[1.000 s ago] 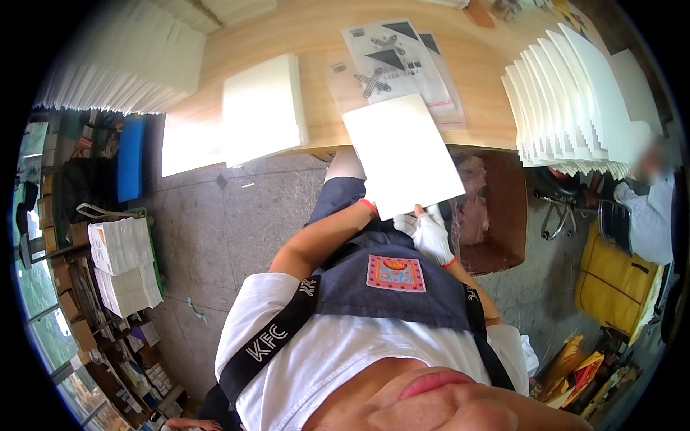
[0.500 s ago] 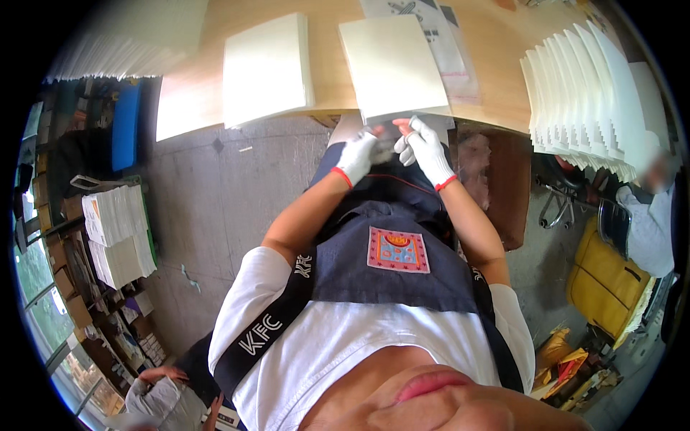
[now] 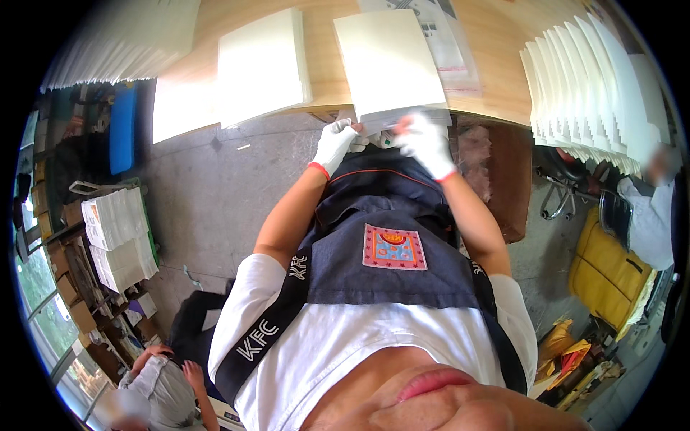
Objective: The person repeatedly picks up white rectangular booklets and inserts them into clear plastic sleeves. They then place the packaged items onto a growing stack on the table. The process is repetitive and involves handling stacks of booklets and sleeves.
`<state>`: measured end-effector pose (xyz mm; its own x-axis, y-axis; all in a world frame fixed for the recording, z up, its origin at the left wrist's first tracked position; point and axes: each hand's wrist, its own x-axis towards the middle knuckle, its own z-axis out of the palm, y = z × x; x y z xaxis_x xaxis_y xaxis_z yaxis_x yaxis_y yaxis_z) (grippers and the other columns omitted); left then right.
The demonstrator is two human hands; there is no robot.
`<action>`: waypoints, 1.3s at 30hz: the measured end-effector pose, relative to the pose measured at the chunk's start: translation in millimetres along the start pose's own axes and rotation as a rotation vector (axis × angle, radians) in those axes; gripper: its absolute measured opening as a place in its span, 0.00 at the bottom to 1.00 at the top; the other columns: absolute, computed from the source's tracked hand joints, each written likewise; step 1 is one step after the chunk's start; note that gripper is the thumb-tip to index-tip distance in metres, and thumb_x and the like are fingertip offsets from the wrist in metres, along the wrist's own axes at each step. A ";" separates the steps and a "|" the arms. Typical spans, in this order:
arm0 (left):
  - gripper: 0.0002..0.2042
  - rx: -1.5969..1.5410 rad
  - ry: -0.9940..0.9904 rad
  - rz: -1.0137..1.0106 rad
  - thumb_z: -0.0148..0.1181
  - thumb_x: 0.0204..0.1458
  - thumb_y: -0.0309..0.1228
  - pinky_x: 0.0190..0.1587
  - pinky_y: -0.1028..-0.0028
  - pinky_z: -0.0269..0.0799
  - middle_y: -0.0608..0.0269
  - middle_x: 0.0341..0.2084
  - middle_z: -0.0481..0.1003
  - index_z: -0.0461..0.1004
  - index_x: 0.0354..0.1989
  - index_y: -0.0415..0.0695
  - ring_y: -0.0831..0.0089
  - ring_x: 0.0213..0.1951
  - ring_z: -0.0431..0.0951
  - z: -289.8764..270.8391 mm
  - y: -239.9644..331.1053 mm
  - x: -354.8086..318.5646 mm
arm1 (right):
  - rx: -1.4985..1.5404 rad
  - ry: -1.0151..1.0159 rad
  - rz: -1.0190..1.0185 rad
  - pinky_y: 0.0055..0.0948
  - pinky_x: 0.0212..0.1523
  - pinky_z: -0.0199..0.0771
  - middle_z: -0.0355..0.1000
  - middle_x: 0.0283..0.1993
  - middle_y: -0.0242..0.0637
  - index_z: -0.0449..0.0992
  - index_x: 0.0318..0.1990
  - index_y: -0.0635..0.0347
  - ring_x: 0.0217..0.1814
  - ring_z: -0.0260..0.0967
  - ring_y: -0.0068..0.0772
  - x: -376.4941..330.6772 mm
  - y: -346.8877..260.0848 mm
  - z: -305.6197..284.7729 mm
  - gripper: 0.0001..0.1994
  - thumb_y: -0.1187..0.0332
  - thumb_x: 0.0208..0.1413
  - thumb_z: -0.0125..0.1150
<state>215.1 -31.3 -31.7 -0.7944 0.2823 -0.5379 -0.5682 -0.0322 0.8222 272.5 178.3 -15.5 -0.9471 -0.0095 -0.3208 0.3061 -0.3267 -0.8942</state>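
Observation:
A stack of cream sheets (image 3: 390, 61) lies in front of me, partly over a clear plastic bag. A see-through strip of the plastic bag (image 3: 431, 116) sticks out past the stack at the table's near edge. My left hand (image 3: 335, 146), in a white glove with bare fingertips and a red cuff, pinches the strip's left corner. My right hand (image 3: 426, 144), gloved alike, is at the strip's right part. Its fingers are smeared by motion, so what they hold cannot be made out.
Another cream stack (image 3: 260, 66) lies left on the wooden table (image 3: 496, 93). Fanned sheets (image 3: 575, 90) stand at the right, more paper (image 3: 129, 39) at the far left. Piled paper (image 3: 118, 237) is by the shelves. A person (image 3: 165, 388) is at lower left, another (image 3: 647, 215) at right.
My left hand has moved left, away from the right hand, to the plastic's left corner. My right hand has shifted slightly right and is now blurred. The person at lower left has moved.

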 end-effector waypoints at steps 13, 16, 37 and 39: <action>0.10 1.253 0.165 1.172 0.64 0.37 0.27 0.30 0.70 0.71 0.63 0.36 0.74 0.75 0.31 0.48 0.62 0.30 0.73 -14.4 10.2 0.0 | -0.874 0.446 -0.395 0.29 0.46 0.69 0.66 0.52 0.35 0.70 0.52 0.51 0.51 0.65 0.32 -50.1 -15.7 -86.4 0.24 0.75 0.43 0.60; 0.03 1.249 0.126 1.208 0.63 0.39 0.31 0.28 0.69 0.70 0.68 0.33 0.74 0.75 0.22 0.50 0.65 0.29 0.72 -13.1 15.7 1.9 | -1.583 0.217 -0.670 0.37 0.51 0.63 0.65 0.51 0.33 0.70 0.50 0.44 0.51 0.63 0.40 -19.7 -46.8 -47.4 0.26 0.67 0.37 0.65; 0.09 0.547 0.319 0.632 0.55 0.52 0.29 0.33 0.75 0.67 0.61 0.30 0.73 0.73 0.41 0.41 0.77 0.31 0.70 -25.5 75.6 -33.2 | -0.024 0.073 0.153 0.14 0.15 0.61 0.71 0.24 0.31 0.69 0.45 0.59 0.16 0.63 0.15 29.1 -13.5 -19.3 0.11 0.66 0.59 0.50; 0.07 0.451 0.487 0.837 0.54 0.53 0.29 0.33 0.75 0.68 0.58 0.26 0.74 0.74 0.36 0.39 0.75 0.29 0.72 -58.7 90.2 -43.9 | -0.045 0.010 0.085 0.15 0.18 0.63 0.71 0.26 0.31 0.69 0.46 0.61 0.19 0.64 0.16 46.5 -27.1 28.1 0.11 0.66 0.59 0.49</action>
<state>186.1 -102.9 55.1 -0.9519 -0.0815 0.2953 0.2506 0.3476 0.9035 217.5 160.2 2.5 -0.9168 -0.0261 -0.3985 0.3892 -0.2822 -0.8769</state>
